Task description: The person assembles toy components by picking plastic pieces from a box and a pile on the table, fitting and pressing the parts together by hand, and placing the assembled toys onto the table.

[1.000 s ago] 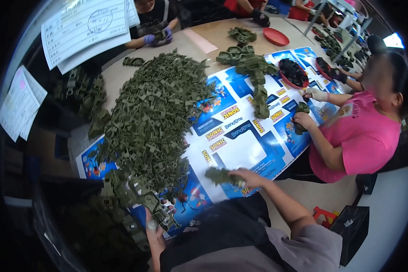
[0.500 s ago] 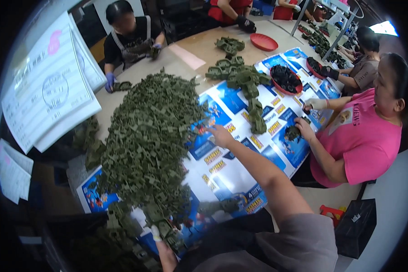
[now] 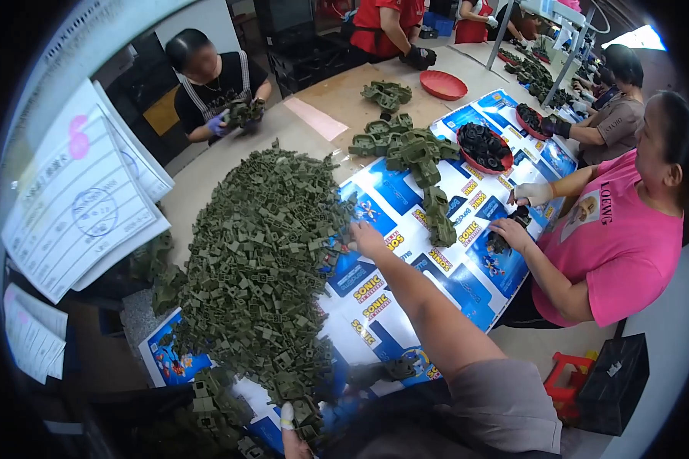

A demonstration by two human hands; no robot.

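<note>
Head view, only cam I've got. R hand (image 3: 366,239) is stretched out to the right edge of the big heap of olive-green plastic parts (image 3: 260,268) mid-table, touching it. Fingers look curled into the pile; can't tell if they've closed on a piece. L hand (image 3: 295,437) sits at the bottom of frame by the near edge, taped fingertip up against the heap's near end, grip hidden, can't tell.

Heap lies on a blue printed sheet (image 3: 406,306) spread over the table (image 3: 344,99); left part of the heap spills off it toward the left edge.

My read on doing it well: take from the loose fringe, not the core. Parts look interlocked, so a deep grab drags neighbours off the sheet. Pull low and toward the near edge.

Around: stacks of assembled green pieces (image 3: 409,149) toward the far right, well apart from R hand. Red tray of dark parts (image 3: 482,147) next to them, empty red dish (image 3: 444,84) at the far edge. Person in pink (image 3: 612,237) works at the right edge, hands on the sheet near a dark part. Another person (image 3: 210,76) at the far-left corner holds green parts. Paper forms (image 3: 84,199) hang at left, blocking the view of that side.
</note>
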